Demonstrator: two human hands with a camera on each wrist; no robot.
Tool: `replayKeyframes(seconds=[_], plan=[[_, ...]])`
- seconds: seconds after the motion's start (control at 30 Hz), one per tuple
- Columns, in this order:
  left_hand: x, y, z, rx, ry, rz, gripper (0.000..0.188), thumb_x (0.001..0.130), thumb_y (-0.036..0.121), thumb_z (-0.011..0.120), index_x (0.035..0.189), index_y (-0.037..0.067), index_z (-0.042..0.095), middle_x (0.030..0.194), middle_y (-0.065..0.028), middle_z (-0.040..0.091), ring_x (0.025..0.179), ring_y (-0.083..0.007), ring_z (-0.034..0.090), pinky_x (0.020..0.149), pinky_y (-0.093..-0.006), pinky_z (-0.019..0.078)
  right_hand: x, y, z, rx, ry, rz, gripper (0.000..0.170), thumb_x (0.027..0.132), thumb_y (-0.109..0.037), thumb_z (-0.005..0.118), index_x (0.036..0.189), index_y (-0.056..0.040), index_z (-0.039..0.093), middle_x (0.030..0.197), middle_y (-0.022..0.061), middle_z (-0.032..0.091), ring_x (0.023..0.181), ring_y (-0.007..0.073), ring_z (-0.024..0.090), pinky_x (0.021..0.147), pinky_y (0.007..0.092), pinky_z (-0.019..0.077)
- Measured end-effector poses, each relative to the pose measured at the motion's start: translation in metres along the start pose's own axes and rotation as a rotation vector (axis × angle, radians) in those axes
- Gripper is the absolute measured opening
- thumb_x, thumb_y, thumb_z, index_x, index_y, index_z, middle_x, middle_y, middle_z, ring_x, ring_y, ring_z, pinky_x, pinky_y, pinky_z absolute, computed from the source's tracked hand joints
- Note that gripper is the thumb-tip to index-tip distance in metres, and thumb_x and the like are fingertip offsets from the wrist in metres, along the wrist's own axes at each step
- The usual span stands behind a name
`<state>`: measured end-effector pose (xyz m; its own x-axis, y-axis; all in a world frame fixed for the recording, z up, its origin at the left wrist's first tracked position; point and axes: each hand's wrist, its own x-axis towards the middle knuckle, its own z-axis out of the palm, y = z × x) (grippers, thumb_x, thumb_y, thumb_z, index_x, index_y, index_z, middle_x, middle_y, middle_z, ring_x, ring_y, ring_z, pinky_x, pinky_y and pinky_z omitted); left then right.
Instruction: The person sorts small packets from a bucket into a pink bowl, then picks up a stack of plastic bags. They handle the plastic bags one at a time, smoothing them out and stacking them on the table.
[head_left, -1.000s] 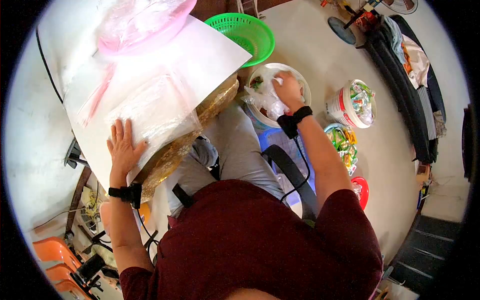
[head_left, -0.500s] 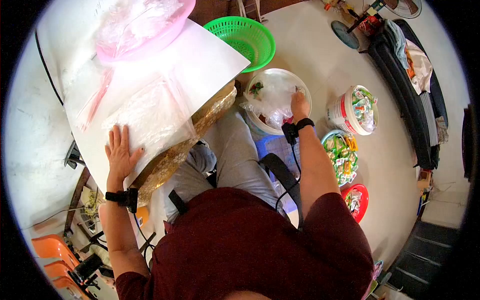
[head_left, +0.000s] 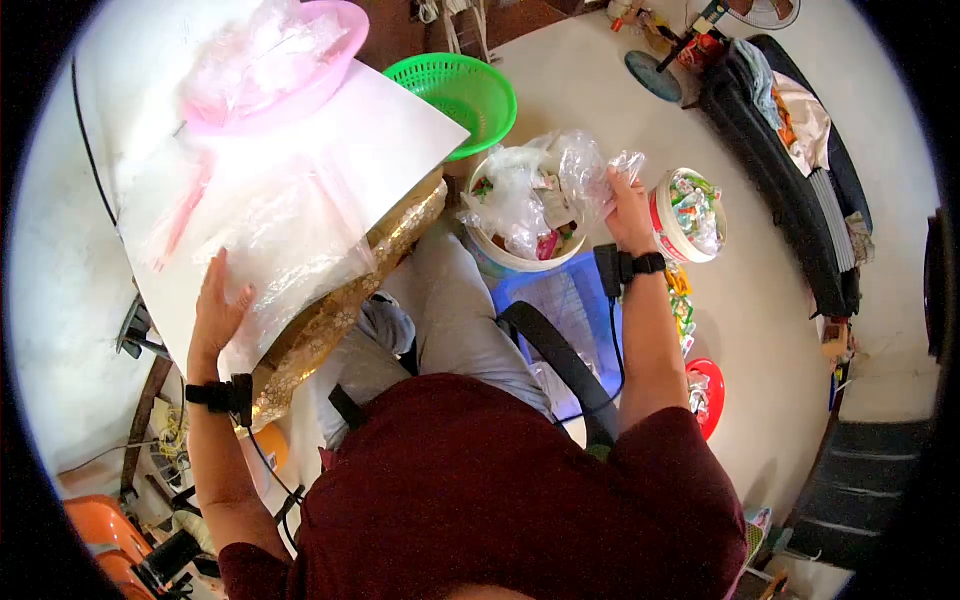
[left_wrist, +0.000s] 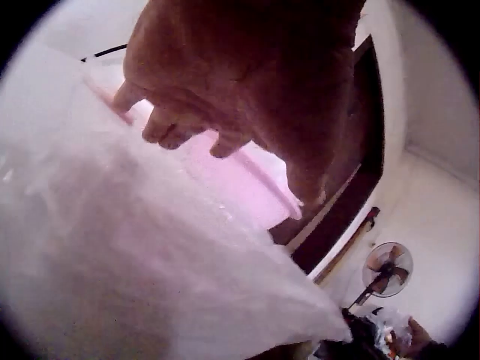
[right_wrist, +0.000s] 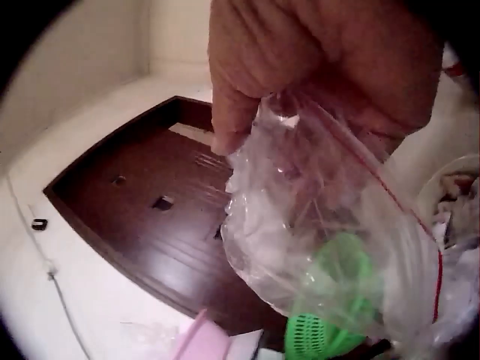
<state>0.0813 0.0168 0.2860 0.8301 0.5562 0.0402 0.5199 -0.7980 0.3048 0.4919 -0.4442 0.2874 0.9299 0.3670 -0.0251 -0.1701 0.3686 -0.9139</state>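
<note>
My right hand (head_left: 630,212) grips the bunched edge of a clear plastic bag (head_left: 590,172), held up over the right side of a white bucket (head_left: 532,264). In the right wrist view the bag (right_wrist: 277,225) hangs from the curled fingers and shows a red line along it. More clear plastic and some colourful packets lie in the bucket. My left hand (head_left: 216,312), fingers extended, is at the left edge of a stack of clear plastic bags (head_left: 300,250) on the white table (head_left: 400,125). In the left wrist view the fingers of that hand (left_wrist: 232,82) are spread above the plastic; contact is unclear.
A pink basin (head_left: 345,50) of clear plastic stands at the table's far end. Beyond the table corner is a green basket (head_left: 470,100). To the right on the floor are a bucket of packets (head_left: 690,215) and a red bowl (head_left: 715,400). A blue crate (head_left: 600,310) stands near my legs.
My right hand has risen from the bucket and moved right, pulling the clear bag up with it. The left hand has turned more edge-on beside the stack.
</note>
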Motion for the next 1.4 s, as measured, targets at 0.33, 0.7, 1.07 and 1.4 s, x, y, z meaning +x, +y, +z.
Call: replayKeyframes(seconds=[0.33,0.7,1.07,1.4], plan=[[-0.001,0.2,-0.042,-1.215,-0.245,0.035,0.053,0.088,0.033,0.056,0.128,0.003,0.04,0.118,-0.0117,0.053,0.109,-0.0204,0.051,0.09,-0.0356,0.0434,-0.067,-0.006,0.183,0.068,-0.6,0.038,0.019,0.091,-0.015,0.054,0.107,-0.0032,0.053,0.106,0.0117,0.062,0.095,0.0196,0.06,0.08,0.0339,0.0517],[-0.009,0.201,-0.006,-1.811,0.131,-0.255,0.008,0.088,0.014,0.059,0.094,0.008,0.059,0.081,-0.0018,0.063,0.07,-0.0111,0.061,0.057,-0.0229,0.0481,-0.103,0.038,0.248,-0.012,-0.228,-0.05,0.014,0.096,-0.024,0.047,0.092,-0.0111,0.048,0.079,-0.0003,0.057,0.062,0.0051,0.05,0.049,0.0196,0.0408],[-0.01,0.171,-0.049,-1.711,0.198,-0.364,0.012,0.085,0.019,0.064,0.09,0.01,0.058,0.078,0.0004,0.06,0.062,-0.01,0.057,0.052,-0.0235,0.0449,-0.108,0.036,0.256,-0.11,-0.379,-0.237,0.01,0.096,-0.019,0.047,0.089,-0.0124,0.044,0.073,-0.0014,0.055,0.055,0.0021,0.042,0.043,0.0166,0.0317],[-0.023,0.125,-0.036,-1.613,0.294,-0.251,0.017,0.087,0.027,0.062,0.086,0.011,0.057,0.072,0.0025,0.056,0.058,-0.0091,0.053,0.051,-0.0241,0.0453,-0.088,0.035,0.235,-0.082,-0.26,-0.215,0.009,0.095,-0.02,0.05,0.088,-0.0145,0.05,0.073,-0.0074,0.048,0.062,0.001,0.044,0.052,0.0133,0.0374]])
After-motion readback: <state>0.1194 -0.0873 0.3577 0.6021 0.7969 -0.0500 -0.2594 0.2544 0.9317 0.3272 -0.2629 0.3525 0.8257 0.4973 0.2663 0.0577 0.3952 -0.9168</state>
